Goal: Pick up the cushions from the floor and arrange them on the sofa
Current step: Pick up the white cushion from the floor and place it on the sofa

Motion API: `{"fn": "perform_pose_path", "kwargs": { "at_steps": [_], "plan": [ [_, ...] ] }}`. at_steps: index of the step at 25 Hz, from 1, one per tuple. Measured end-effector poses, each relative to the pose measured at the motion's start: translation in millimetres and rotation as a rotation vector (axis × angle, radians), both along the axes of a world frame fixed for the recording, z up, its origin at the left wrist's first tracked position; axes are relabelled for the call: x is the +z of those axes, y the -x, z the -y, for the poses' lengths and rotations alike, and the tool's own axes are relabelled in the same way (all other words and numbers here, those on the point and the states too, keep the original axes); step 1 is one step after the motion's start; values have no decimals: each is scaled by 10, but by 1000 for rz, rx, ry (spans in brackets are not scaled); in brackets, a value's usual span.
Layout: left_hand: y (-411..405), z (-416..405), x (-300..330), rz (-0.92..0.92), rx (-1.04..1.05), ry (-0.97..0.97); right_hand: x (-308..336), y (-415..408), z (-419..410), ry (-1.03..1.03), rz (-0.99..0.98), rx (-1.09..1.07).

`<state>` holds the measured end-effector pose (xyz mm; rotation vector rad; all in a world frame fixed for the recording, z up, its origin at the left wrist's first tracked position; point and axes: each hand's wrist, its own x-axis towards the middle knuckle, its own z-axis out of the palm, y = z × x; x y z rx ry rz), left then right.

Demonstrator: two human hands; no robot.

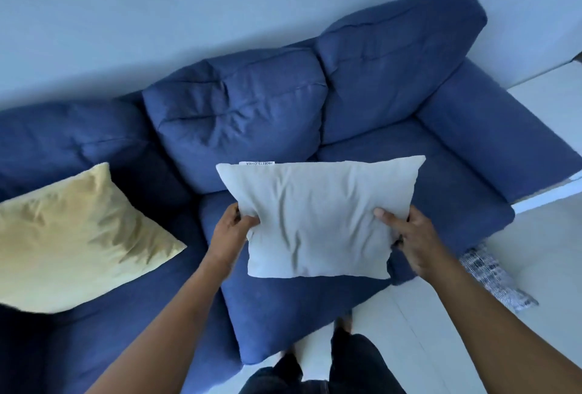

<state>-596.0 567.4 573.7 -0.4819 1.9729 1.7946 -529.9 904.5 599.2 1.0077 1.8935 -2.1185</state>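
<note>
I hold a pale grey cushion in the air above the middle seat of the blue sofa. My left hand grips its left edge and my right hand grips its right edge, thumbs on top. A small white label shows at the cushion's top edge. A yellow cushion lies tilted on the sofa's left seat. A patterned grey and white cushion lies on the floor to the right of the sofa's front corner.
Three blue back cushions lean against the pale wall. The sofa's right armrest borders a white floor. My legs and feet stand at the seat's front edge.
</note>
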Motion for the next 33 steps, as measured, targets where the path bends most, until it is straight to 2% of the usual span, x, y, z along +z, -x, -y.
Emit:
{"fn": "perform_pose_path", "kwargs": {
  "at_steps": [9,14,19,22,27,33],
  "plan": [
    [297,-116,131,-26,359,35,6,1508,-166,89,14,441],
    [757,-141,32,-34,446,19,-317,2246,-13,85,55,588],
    [1384,9,-560,0,476,30,-956,2881,155,23,96,547],
    [1679,84,-956,21,420,73,-1261,3158,247,-42,143,574],
    [1965,145,-1191,118,413,130,-1374,3396,313,-162,211,604],
    [2139,315,-989,86,610,175,-1196,3662,314,-222,-1,275]
  ]
}}
